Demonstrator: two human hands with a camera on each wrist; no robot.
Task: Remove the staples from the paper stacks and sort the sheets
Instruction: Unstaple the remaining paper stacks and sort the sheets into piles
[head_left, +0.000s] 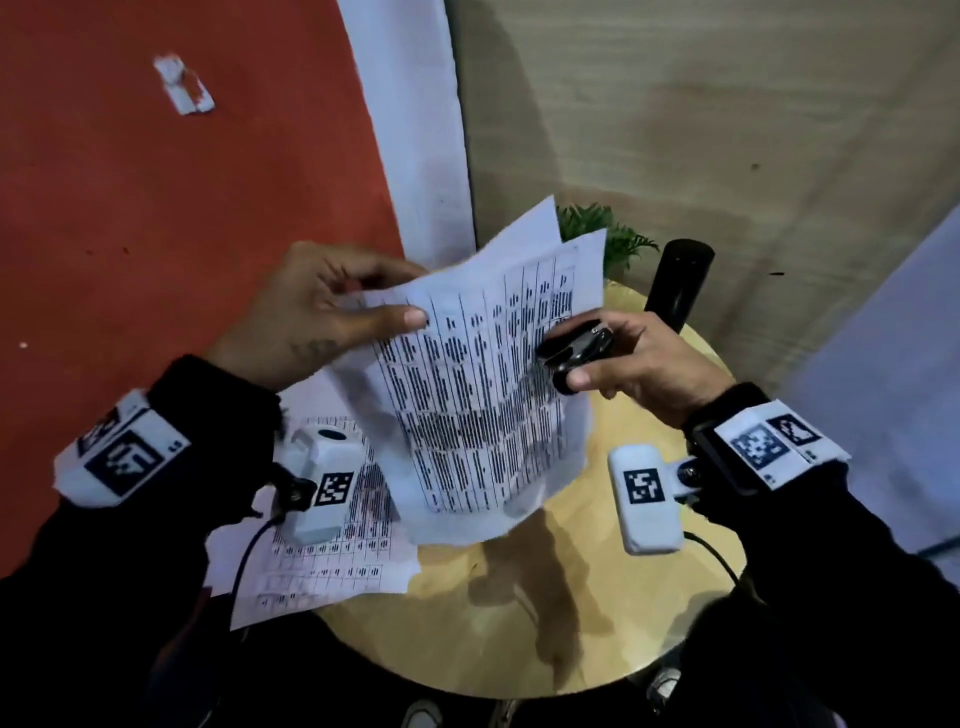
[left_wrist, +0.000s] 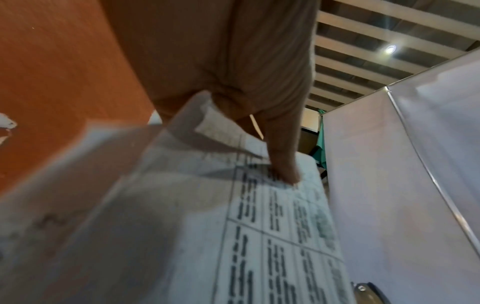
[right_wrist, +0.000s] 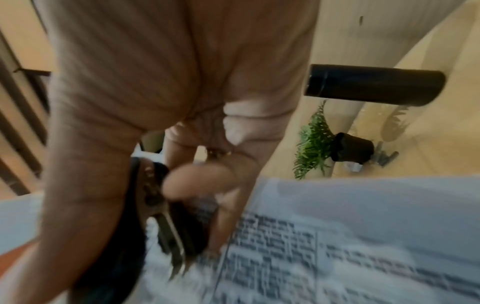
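Observation:
A stack of printed table sheets hangs in the air above the round wooden table. My left hand pinches the stack's upper left corner between thumb and fingers; in the left wrist view a finger presses on the paper. My right hand grips a black staple remover at the stack's right edge. In the right wrist view the staple remover shows metal prongs pointing down at the paper. More printed sheets lie flat on the table's left side.
A black cylindrical bottle and a small green plant stand at the table's far edge. An orange wall is on the left, a white partition on the right. A torn white scrap sticks to the orange wall.

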